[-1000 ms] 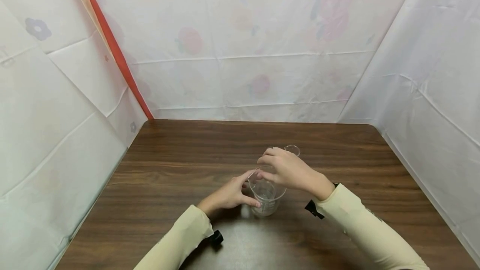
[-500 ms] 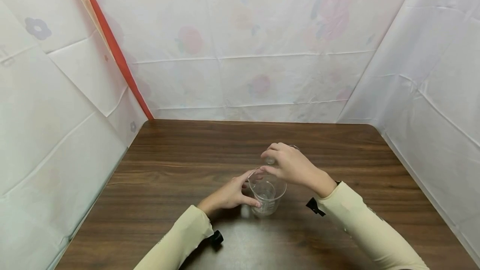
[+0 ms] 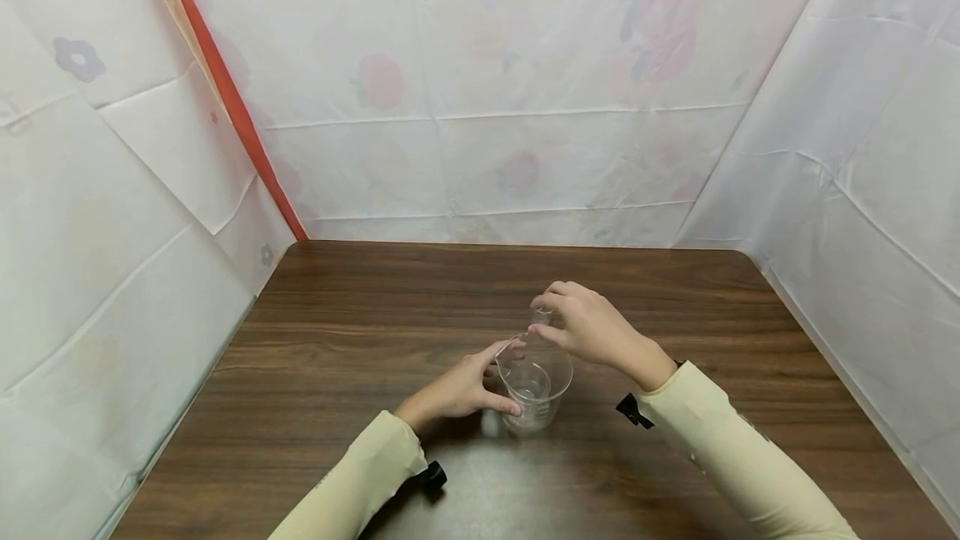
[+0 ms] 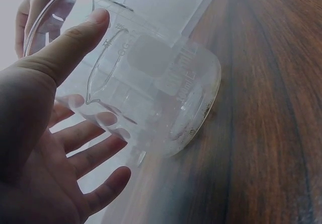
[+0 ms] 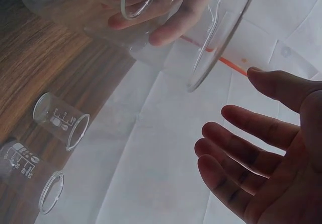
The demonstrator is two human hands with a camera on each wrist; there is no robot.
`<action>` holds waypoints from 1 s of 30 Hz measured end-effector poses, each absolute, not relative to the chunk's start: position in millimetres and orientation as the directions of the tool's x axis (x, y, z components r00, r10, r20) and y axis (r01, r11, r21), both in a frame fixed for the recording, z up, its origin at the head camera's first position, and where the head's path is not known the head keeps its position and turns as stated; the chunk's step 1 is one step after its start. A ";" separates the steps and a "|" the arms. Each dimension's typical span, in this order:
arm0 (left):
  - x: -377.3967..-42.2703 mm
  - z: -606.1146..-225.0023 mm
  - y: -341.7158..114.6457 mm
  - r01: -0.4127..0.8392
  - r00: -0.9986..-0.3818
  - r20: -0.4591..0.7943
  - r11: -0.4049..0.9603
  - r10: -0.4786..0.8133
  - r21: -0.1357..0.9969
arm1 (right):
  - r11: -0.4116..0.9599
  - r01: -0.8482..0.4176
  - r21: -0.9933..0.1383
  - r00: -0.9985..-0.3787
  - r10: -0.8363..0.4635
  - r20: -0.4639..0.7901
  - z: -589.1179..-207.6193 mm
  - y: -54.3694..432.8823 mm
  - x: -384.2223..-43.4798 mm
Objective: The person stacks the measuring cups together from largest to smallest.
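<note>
A large glass beaker stands on the wooden table with a smaller beaker nested inside. My left hand holds the large one from the left, thumb at the near side and fingers around the far side. Just beyond its rim hovers my right hand, fingers loosely bent and apart, with nothing between them in the right wrist view. Under those fingers the head view shows part of a small beaker. The right wrist view has two small upright beakers, one shorter and one taller, both with white markings.
The brown wood-grain table is bordered by white printed sheeting at the back and both sides. A red strip runs down the back left corner. A black strap end sticks out below the right sleeve.
My right hand has drawn back from the large beaker's mouth, away and slightly right, over the small beaker behind. The left hand and the large beaker stay in place.
</note>
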State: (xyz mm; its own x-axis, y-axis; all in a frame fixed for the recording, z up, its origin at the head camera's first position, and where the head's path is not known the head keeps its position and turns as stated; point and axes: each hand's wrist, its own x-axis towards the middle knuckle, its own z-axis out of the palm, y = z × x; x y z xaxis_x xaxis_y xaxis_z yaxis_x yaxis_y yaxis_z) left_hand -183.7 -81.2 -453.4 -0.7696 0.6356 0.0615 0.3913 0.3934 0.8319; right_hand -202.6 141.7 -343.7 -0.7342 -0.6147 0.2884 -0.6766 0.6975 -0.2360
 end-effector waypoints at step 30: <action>-183.6 -453.7 -80.1 0.375 -0.776 0.051 0.394 0.629 0.839 | 0.745 -0.612 -0.265 -0.788 -0.549 0.277 -348.4 152.0 -216.8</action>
State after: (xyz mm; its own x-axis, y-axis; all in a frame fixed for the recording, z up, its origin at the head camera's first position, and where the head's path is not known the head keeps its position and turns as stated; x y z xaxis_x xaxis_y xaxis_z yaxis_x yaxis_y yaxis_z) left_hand -183.6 -80.1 -453.7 -0.7760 0.6286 0.0513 0.3748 0.3943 0.8390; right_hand -216.8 152.0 -348.4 -0.7885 -0.5490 0.2773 -0.6120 0.7450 -0.2655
